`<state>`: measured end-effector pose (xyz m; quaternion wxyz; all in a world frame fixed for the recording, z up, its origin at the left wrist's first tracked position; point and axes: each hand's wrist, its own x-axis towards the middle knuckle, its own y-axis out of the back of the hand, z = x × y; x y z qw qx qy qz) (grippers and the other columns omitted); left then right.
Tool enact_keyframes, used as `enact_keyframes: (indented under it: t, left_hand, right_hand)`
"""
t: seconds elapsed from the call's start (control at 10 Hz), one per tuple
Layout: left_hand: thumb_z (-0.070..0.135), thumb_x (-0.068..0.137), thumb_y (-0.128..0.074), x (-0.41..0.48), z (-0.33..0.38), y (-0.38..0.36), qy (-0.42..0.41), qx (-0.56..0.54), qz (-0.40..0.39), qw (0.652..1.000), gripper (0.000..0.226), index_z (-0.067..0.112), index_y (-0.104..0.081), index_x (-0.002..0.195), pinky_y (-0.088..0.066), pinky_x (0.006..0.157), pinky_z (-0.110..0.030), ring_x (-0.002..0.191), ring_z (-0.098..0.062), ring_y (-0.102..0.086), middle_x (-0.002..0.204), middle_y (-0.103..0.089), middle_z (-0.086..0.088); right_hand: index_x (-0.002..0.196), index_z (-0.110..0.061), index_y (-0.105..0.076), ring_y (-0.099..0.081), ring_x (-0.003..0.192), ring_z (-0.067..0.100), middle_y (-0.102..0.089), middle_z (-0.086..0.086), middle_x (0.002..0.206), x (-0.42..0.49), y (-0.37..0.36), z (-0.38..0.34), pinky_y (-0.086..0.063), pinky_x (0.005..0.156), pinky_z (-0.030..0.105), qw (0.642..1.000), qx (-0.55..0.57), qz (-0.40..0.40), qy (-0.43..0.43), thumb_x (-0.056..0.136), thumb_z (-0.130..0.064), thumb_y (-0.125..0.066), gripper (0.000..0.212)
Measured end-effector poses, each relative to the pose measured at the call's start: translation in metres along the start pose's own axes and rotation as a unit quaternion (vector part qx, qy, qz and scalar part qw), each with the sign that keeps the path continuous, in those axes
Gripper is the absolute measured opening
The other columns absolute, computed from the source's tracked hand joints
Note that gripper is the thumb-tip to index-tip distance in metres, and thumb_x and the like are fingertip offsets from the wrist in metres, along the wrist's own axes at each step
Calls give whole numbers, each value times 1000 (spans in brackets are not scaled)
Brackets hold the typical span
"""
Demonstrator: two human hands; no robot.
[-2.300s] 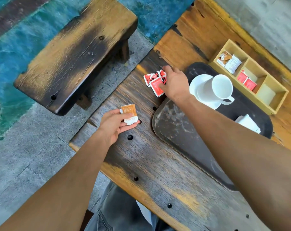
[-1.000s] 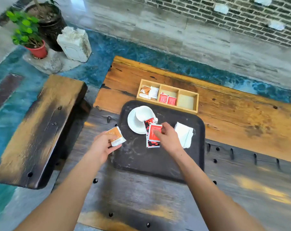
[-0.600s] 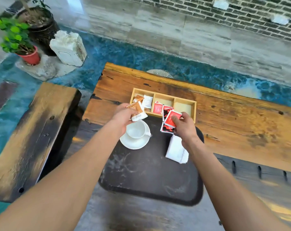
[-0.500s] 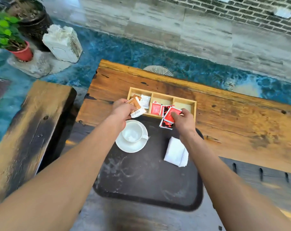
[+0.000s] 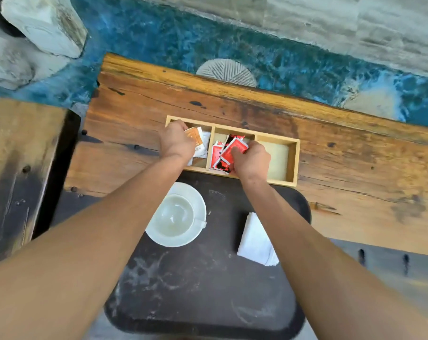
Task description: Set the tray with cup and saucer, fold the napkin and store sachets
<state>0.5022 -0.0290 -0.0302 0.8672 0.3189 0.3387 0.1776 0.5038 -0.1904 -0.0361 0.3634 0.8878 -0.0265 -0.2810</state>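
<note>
A wooden box with three compartments lies on the table behind the dark tray. My left hand holds an orange-and-white sachet down in the left compartment. My right hand grips several red sachets in the middle compartment, where more red ones lie. The right compartment holds nothing I can see. On the tray, a white cup stands on its saucer at the left, and a folded white napkin lies at the right.
The worn wooden table runs off to the right. A dark wooden bench stands to the left. Beyond the table's far edge lie a blue painted floor and a white stone block.
Both hands moved forward and down into the box: the left with the orange sachet into the left compartment, the right with the red sachets into the middle one. The view tilted further down.
</note>
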Motion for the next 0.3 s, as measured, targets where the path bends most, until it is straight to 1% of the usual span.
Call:
enact_keyframes:
  t: [0.1, 0.2, 0.3]
  left_hand:
    - [-1, 89, -62, -9, 0, -3, -55, 81, 42, 994, 25, 11, -69, 110, -51, 74, -37, 98, -33, -65, 111, -70, -16]
    - [-1, 88, -66, -26, 3, 4, -108, 126, 58, 984, 29, 6, -68, 117, -53, 89, -44, 111, -38, -62, 122, -63, -16]
    - [4, 87, -69, -42, 2, 15, -164, 161, 58, 972, 37, 7, -64, 124, -49, 96, -46, 124, -35, -52, 128, -56, -14]
  right_hand:
    - [117, -4, -61, -77, 77, 38, -75, 18, 101, -9, 1, 3, -65, 69, 41, 999, 5, -2, 36, 99, -18, -57, 22]
    - [116, -2, -58, -75, 90, 41, -73, 18, 110, -22, 13, -3, -61, 85, 52, 998, -15, 7, 54, 97, -13, -59, 22]
    - [119, -2, -60, -73, 95, 40, -74, 20, 109, -39, 28, -5, -59, 88, 45, 995, -57, 21, 81, 96, -10, -55, 24]
